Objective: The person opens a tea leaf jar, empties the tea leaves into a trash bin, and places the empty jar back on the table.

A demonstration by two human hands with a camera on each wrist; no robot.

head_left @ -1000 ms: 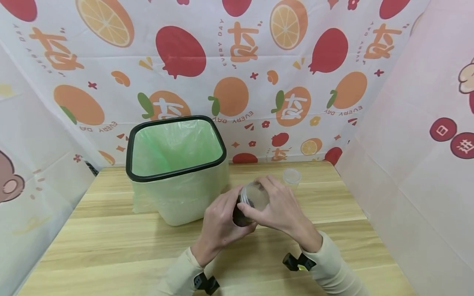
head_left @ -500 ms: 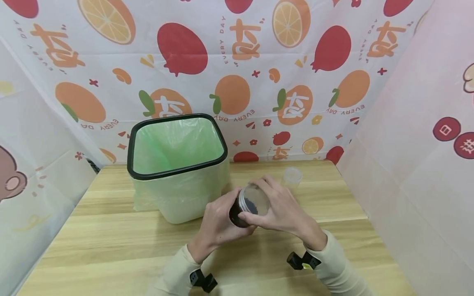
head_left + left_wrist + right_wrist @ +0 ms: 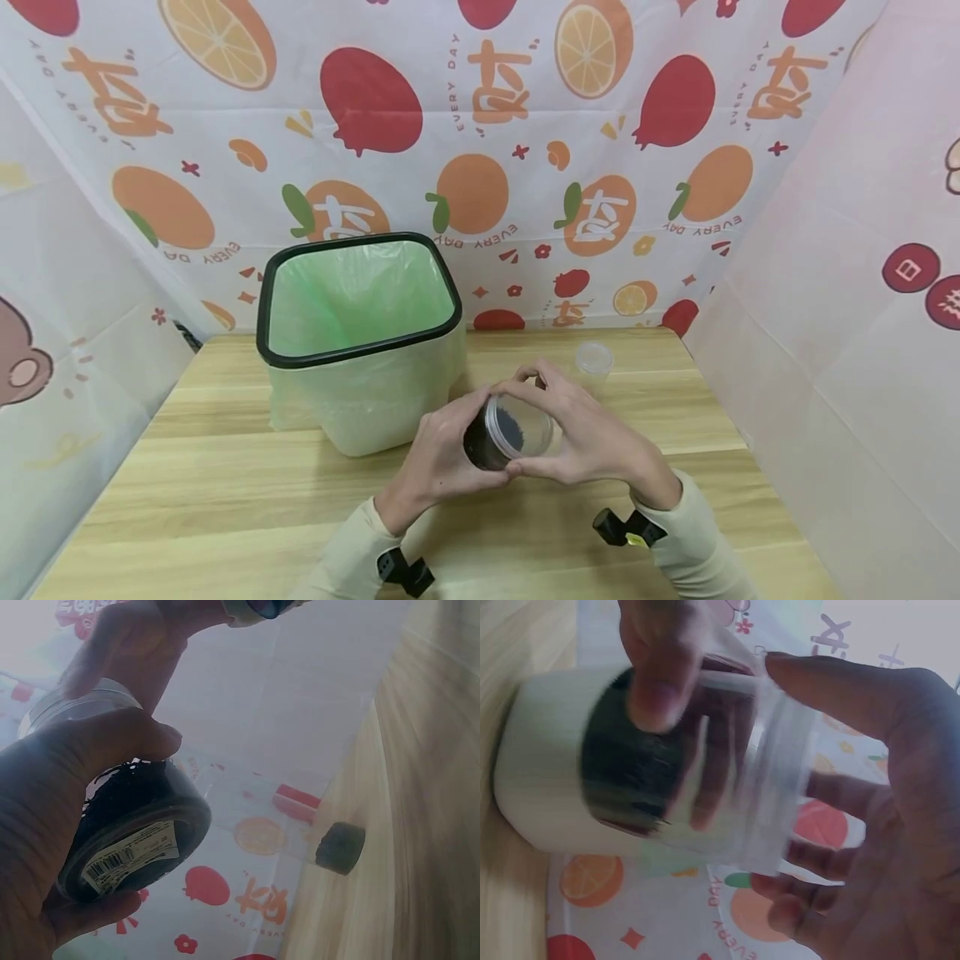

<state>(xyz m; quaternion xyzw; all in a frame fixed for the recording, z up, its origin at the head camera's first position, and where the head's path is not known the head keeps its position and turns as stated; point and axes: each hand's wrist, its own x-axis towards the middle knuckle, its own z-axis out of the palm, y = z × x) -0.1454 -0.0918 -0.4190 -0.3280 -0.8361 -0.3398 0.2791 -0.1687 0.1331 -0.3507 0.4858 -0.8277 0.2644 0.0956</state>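
A clear round jar [image 3: 480, 443], partly filled with something dark, is held tilted above the table in front of me. My left hand [image 3: 437, 462] grips its lower body, with the thumb and fingers wrapped round the side. My right hand [image 3: 585, 433] has its thumb and curled fingers round the clear lid [image 3: 538, 427] at the jar's mouth end. In the left wrist view, a barcode label [image 3: 131, 853] shows on the jar's base. The dark contents [image 3: 634, 761] lie toward that base in the right wrist view.
A whitish bin [image 3: 390, 408] with a black rim and green liner stands left of the hands. Behind the right hand is a second clear jar [image 3: 594, 360], with dark stuff at its bottom [image 3: 341, 847]. Printed cloth [image 3: 472, 108] hangs behind the wooden table [image 3: 225, 500].
My right hand has shifted its hold, its fingers now arched round the lid's rim instead of lying across it. The jar has turned slightly, so more of its top shows. The bin has stayed put.
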